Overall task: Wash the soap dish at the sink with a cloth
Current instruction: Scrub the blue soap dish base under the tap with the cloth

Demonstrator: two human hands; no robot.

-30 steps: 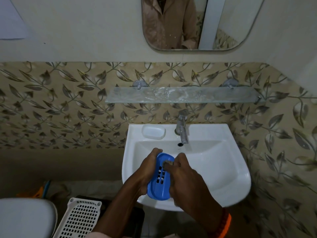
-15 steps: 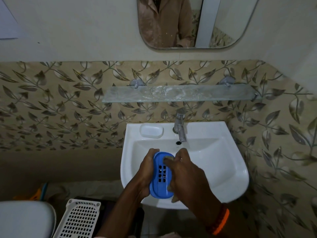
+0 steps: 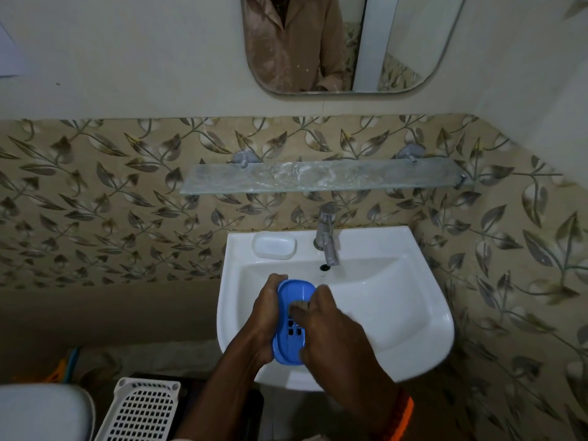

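**Blue soap dish held over the basin, both hands on it**

Head view: the white sink (image 3: 413, 313) serves as the landmark. Above its front-left part, the blue soap dish (image 3: 291, 340) is held lengthwise, its long axis running from the front rim toward the tap, with its slotted drain holes facing up. The left hand (image 3: 265, 316) grasps the dish along its left edge, fingers curled round the far end and the palm against the side. The right hand (image 3: 331, 329) lies over the dish's right half, its fingers bent down onto the inner surface near the holes; something pale and blurred shows under the fingertips, but whether it is a cloth cannot be told. An orange band (image 3: 402, 418) sits on the right wrist.

At the back of the sink, the metal tap (image 3: 326, 238) stands at the middle of the ledge, and a white moulded soap recess (image 3: 274, 246) lies just left of it. On the wall above the sink hangs a glass shelf (image 3: 318, 178), and higher up a mirror (image 3: 343, 46). Below and to the left of the sink stands a white perforated basket (image 3: 140, 412).
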